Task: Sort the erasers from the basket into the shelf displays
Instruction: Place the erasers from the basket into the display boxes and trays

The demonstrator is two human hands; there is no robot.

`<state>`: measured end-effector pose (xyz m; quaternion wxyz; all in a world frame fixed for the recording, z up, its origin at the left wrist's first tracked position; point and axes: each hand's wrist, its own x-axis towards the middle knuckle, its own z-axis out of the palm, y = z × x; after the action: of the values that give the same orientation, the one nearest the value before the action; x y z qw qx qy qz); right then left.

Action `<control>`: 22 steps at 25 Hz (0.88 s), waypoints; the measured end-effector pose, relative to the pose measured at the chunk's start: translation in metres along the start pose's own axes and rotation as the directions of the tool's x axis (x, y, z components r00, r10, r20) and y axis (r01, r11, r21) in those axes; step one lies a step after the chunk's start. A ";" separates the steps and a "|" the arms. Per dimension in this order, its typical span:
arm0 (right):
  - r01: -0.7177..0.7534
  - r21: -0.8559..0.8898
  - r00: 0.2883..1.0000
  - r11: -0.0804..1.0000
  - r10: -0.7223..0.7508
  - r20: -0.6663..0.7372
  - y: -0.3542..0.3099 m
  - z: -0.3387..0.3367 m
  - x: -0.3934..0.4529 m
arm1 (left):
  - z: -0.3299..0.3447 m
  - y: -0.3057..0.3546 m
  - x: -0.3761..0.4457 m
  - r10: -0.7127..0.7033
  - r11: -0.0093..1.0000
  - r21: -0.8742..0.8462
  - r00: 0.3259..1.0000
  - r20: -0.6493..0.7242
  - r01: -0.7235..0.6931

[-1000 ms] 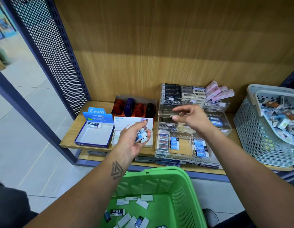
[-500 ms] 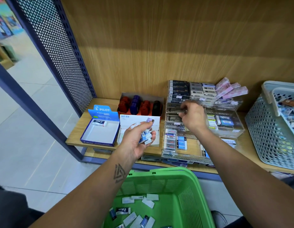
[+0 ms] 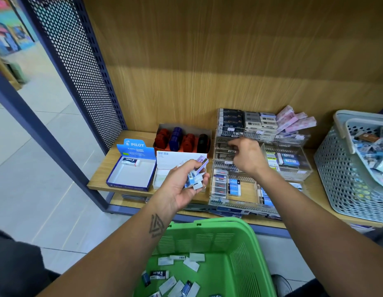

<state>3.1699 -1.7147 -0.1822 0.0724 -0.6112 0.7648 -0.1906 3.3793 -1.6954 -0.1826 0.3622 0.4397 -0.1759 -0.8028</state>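
A green basket sits low in front of me with several loose erasers on its floor. My left hand is palm up over the shelf edge and grips a small bunch of erasers, blue, white and one purple. My right hand reaches into the middle tier of the clear acrylic display, its fingers curled against the dark-sleeved erasers there. Whether it pinches one is hidden. The blue Pilot box holds a single eraser.
A white open box and a red box of round red, blue and black items stand behind my left hand. A grey basket full of mixed erasers stands at the right. A perforated blue panel bounds the wooden shelf at left.
My right hand moved from above the display down into its middle tier and stays there. My left hand keeps the same bunch of erasers. The view has shifted slightly.
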 end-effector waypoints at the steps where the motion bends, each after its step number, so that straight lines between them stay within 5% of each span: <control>1: 0.008 0.132 1.000 0.991 -0.008 -0.001 -0.007 -0.005 -0.005 | 0.001 0.000 -0.002 -0.002 1.000 0.013 1.000 0.012 0.002; 4: -0.075 0.644 0.936 0.761 -0.169 0.308 -0.027 -0.021 -0.022 | 0.003 0.000 -0.007 -0.020 0.998 0.053 0.999 0.045 0.017; 7: -0.035 0.637 0.854 0.770 -0.308 0.420 -0.026 -0.023 -0.032 | 0.006 -0.001 -0.011 -0.044 0.997 0.066 0.996 0.074 0.040; 12: -0.081 0.726 0.919 0.683 -0.231 0.319 -0.021 -0.029 -0.045 | 0.010 -0.002 -0.015 -0.073 0.997 0.048 0.993 0.097 0.069; 16: -0.240 0.765 0.925 0.598 -0.099 0.367 -0.014 -0.041 -0.049 | 0.009 -0.002 -0.010 -0.041 0.996 0.079 0.998 0.055 0.037; 22: 0.036 0.483 0.942 0.875 -0.192 0.276 0.003 -0.035 -0.054 | 0.015 -0.014 0.001 -0.084 0.986 0.150 0.995 0.047 0.076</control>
<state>3.1682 -1.6550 -0.1575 0.3287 -0.6421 0.6359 -0.2745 3.3601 -1.6876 -0.1835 0.2913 0.4508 -0.2269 -0.8127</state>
